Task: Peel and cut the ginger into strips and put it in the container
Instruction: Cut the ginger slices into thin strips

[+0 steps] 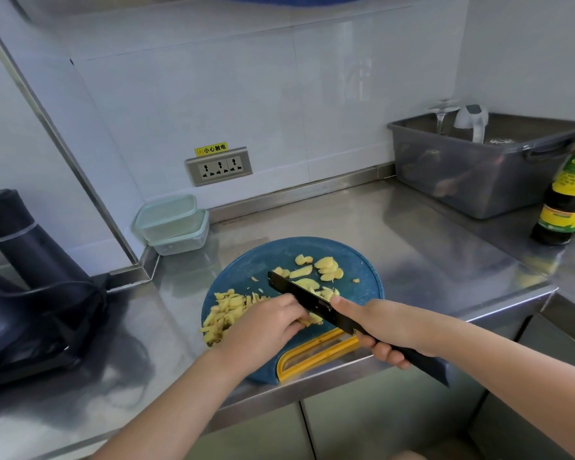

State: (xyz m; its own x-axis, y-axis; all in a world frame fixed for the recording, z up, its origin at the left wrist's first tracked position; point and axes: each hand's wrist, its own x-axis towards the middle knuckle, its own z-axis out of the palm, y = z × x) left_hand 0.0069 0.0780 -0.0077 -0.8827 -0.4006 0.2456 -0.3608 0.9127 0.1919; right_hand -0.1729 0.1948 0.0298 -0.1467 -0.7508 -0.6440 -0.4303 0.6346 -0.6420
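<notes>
Ginger strip-cutting, partway.
Left hand curls onto ginger, just left of the knife; right hand grips its handle; uncut slices lie beyond.

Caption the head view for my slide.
Right hand cuts ginger with black knife on blue board; left hand steadies it.

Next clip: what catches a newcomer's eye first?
The blue cutting board at the front edge of the counter draws the eye: the right hand grips a knife across it while the left hand holds ginger beside the blade. Cut strips pile at the board's left, slices lie at its far side, and stacked containers stand in the back corner.
</notes>
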